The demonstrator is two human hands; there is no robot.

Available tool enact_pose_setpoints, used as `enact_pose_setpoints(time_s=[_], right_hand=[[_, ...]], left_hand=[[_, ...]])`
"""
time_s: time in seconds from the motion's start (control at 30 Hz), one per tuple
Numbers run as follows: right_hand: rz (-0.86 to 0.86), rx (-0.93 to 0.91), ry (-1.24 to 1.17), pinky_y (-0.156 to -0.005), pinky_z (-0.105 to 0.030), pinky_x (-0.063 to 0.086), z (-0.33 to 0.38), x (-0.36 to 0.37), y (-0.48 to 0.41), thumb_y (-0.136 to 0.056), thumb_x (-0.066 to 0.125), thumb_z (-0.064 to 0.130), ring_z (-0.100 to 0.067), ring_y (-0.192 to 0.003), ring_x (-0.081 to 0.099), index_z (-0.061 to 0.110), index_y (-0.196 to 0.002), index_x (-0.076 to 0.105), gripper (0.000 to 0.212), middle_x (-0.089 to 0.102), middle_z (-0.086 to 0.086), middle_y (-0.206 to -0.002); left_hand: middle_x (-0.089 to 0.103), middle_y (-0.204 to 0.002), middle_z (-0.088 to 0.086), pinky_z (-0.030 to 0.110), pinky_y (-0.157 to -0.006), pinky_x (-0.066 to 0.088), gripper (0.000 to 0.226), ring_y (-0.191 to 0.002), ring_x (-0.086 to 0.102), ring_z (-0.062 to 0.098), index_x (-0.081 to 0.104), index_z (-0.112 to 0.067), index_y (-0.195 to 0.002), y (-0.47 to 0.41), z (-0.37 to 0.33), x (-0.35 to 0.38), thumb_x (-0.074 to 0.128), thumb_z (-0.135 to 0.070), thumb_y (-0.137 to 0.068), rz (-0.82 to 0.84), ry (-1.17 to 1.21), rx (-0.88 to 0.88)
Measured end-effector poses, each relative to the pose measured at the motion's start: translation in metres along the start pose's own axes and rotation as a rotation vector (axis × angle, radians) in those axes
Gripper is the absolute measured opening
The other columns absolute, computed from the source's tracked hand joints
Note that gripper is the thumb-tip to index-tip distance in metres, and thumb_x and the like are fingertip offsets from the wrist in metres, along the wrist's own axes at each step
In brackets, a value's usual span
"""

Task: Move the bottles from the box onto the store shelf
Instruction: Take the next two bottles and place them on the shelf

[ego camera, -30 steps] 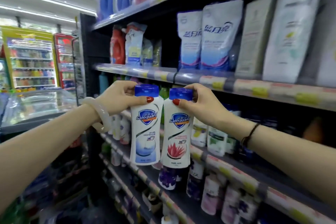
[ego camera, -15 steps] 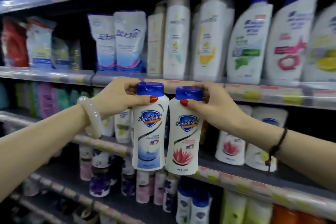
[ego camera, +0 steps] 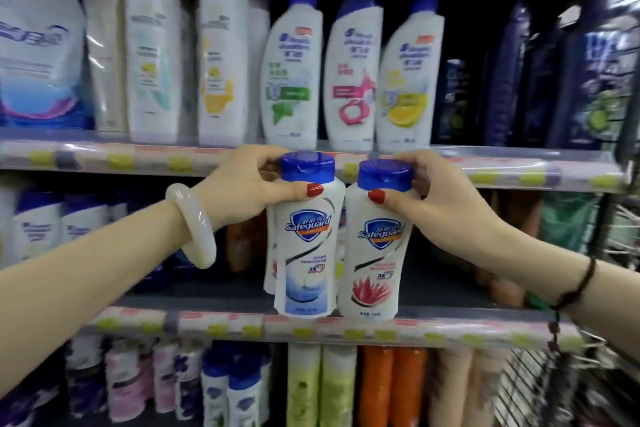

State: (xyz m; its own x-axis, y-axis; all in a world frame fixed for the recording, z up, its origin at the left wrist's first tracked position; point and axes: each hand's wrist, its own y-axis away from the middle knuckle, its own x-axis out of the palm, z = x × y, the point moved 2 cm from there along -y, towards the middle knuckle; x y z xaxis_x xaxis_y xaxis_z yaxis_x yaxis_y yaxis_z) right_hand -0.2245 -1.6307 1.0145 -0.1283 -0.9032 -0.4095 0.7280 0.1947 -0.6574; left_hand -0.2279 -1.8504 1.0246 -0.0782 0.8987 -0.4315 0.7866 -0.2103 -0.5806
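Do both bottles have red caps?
No, the bottle with the blue picture in the left hand and the bottle with the pink flower in the right hand both have blue caps.

Both bare forearms reach forward and upward from the lower corners, converging toward the middle. The left hand is curled in a grip, thumb laid across the front with its red-painted nail pointing right, fingers wrapped behind. The right hand mirrors it, thumb pointing left, red nail showing, fingers arched over the top. A pale bangle circles the left wrist; a dark cord bracelet circles the right.
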Motion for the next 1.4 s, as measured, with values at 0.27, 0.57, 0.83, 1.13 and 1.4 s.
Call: enact_pose_setpoints(time_s=[0.27,0.57,0.83,1.13,1.4], right_hand=[[-0.079,-0.004,0.085,-0.068,-0.002,0.047,-0.037,-0.057,0.024,-0.077,0.073,0.016,0.009,-0.089,0.059,0.029,-0.101,0.051,0.035,0.061,0.019,-0.098],[-0.075,0.029,0.035,-0.071,-0.010,0.054,-0.074,-0.091,0.027,-0.079,0.072,0.014,0.001,-0.098,0.059,0.023,-0.111,0.051,0.039,0.062,0.015,-0.103],[-0.073,-0.010,-0.054,-0.068,-0.008,0.052,-0.087,-0.100,0.024,-0.080,0.070,0.011,0.003,-0.094,0.060,0.023,-0.109,0.053,0.035,0.062,0.016,-0.101],[-0.069,-0.027,-0.092,-0.077,-0.013,0.054,-0.100,-0.105,0.021,-0.078,0.072,0.015,-0.004,-0.101,0.062,0.021,-0.114,0.054,0.040,0.065,0.011,-0.109],[-0.075,0.058,-0.165,-0.067,-0.012,0.055,-0.110,-0.106,0.026,-0.074,0.076,0.013,-0.001,-0.093,0.063,0.019,-0.113,0.051,0.047,0.063,0.013,-0.104]], left_hand=[[0.072,-0.098,-0.009,0.022,-0.082,0.054,0.036,-0.095,0.067,0.007,0.066,-0.031,-0.096,-0.017,-0.010,0.076,0.080,-0.028,-0.063,0.049,0.037,0.127],[0.070,-0.098,-0.010,0.017,-0.080,0.053,0.032,-0.093,0.065,0.005,0.063,-0.030,-0.099,-0.032,-0.010,0.121,0.076,-0.022,-0.071,0.019,-0.030,0.090],[0.069,-0.096,-0.010,0.011,-0.076,0.051,0.030,-0.087,0.065,-0.001,0.063,-0.028,-0.096,-0.035,-0.009,0.137,0.076,-0.015,-0.072,0.002,0.013,0.064],[0.068,-0.095,-0.014,0.008,-0.076,0.050,0.032,-0.085,0.064,-0.008,0.063,-0.031,-0.094,-0.038,-0.004,0.143,0.077,-0.012,-0.070,-0.051,0.057,0.057],[0.071,-0.096,-0.004,0.020,-0.073,0.057,0.038,-0.084,0.069,0.006,0.065,-0.023,-0.097,-0.036,0.002,0.148,0.077,-0.003,-0.067,-0.060,0.182,-0.012]])
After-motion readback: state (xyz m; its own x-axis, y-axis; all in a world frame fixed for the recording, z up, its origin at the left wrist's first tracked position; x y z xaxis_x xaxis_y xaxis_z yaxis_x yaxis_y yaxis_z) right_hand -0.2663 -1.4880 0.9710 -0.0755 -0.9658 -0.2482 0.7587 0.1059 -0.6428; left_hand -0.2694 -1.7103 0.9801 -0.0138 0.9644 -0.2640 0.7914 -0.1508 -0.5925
